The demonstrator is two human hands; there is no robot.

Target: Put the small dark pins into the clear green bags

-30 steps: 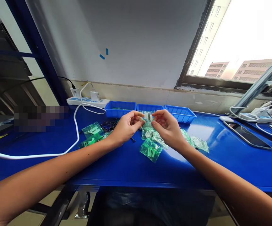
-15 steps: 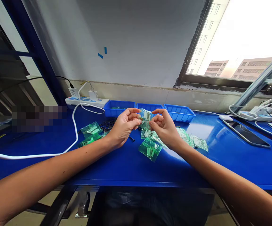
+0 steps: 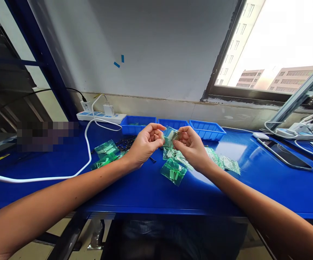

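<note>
A small green see-through plastic bag [image 3: 170, 135] is held up above the table between my two hands. My left hand [image 3: 145, 144] pinches its left edge between thumb and fingers. On the opposite edge, my right hand [image 3: 191, 146] is closed with thumb and fingertips on the plastic. Something pale shows inside the bag, too blurred to name. Below lies another green bag [image 3: 174, 172] with pale slim pieces in it. More such bags [image 3: 106, 148] lie left of my left hand, and others [image 3: 229, 163] beyond my right wrist. Black screws [image 3: 124, 143] are heaped behind my left hand.
Three blue bins, among them the left bin [image 3: 138, 128] and the right bin [image 3: 207, 130], line the back of the blue table [image 3: 134, 195]. A white power strip [image 3: 99, 117] with a white cable [image 3: 87, 144] is on the left. At right lies a phone [image 3: 285, 153].
The bag in my hands has tilted, and my right fingers have shifted along its right side. My hands stay in nearly the same place. The view has moved very slightly.
</note>
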